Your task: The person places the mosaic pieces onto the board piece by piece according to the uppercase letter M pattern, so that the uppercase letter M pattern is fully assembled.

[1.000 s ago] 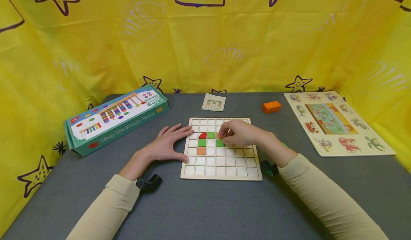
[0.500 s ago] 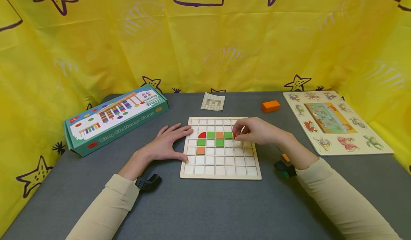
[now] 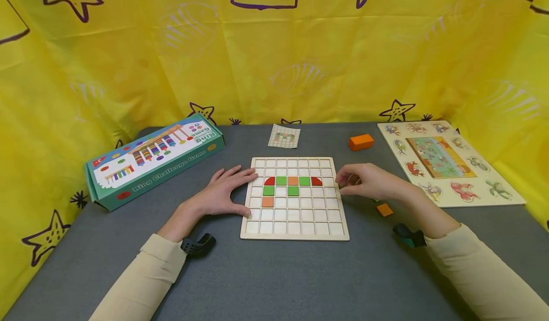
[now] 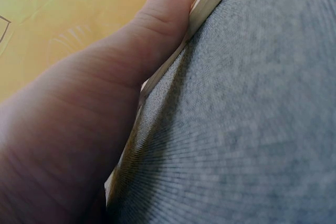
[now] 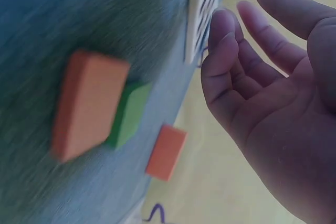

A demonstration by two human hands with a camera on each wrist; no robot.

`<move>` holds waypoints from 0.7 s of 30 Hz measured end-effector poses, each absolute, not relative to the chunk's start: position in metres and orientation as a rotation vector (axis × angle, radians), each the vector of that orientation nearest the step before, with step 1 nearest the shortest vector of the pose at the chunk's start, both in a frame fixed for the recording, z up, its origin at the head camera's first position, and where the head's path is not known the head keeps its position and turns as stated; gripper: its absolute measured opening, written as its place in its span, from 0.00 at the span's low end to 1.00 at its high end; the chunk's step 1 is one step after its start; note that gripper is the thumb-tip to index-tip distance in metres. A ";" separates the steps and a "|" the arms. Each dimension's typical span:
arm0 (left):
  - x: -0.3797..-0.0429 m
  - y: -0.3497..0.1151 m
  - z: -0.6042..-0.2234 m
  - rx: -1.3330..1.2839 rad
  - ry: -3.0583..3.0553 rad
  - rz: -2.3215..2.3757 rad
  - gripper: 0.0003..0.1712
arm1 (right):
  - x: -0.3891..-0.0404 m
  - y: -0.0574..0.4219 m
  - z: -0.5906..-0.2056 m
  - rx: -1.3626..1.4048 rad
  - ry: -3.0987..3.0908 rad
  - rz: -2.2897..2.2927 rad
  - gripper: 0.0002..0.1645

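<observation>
My left hand (image 3: 220, 194) rests with spread fingers and thumb on the left edge of a wooden grid board (image 3: 280, 214). On the board's third row sit a red quarter-round tile (image 3: 269, 181), green and orange tiles, and another red quarter-round tile (image 3: 316, 181) at the right end. Below them lie a few more tiles, among them an orange square (image 3: 268, 201). My right hand (image 3: 364, 180) hovers just past the board's right edge, fingers loosely bent around nothing. Beneath its wrist, an orange tile (image 3: 384, 210) and a green tile (image 5: 131, 116) lie on the table.
Behind the board lies a small pattern card (image 3: 284, 136). An orange block (image 3: 361, 142) stands at back right, beside a wooden sea-animal puzzle board (image 3: 454, 187). A green Ring Challenge Game box (image 3: 156, 161) occupies the left. Yellow cloth (image 3: 274, 49) hangs behind the grey table.
My right hand has moved rightward off the board. A red quarter-round tile now lies at the right end of the row, and it has let go of it. The left hand stays put.
</observation>
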State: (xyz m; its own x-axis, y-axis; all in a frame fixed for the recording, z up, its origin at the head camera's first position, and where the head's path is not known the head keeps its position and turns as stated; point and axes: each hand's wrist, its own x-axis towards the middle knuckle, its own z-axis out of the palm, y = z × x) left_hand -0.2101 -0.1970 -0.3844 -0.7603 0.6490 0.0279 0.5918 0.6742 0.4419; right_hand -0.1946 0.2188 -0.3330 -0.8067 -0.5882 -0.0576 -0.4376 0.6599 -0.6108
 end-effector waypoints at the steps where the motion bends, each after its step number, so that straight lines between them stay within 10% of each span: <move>1: -0.210 -0.197 -0.385 1.026 2.754 0.657 0.58 | -0.193 0.222 -0.334 -0.820 2.633 -0.871 0.13; 21: -0.211 -0.198 -0.386 1.017 2.754 0.650 0.58 | -0.181 0.282 -0.344 -0.697 2.666 -0.779 0.18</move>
State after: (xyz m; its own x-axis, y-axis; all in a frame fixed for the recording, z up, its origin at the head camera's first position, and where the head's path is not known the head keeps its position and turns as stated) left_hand -0.2108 -0.1976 -0.3859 -0.7630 0.6460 0.0223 0.5877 0.6791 0.4398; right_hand -0.1813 0.2822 -0.3436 -0.8454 -0.5191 -0.1253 -0.3700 0.7386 -0.5635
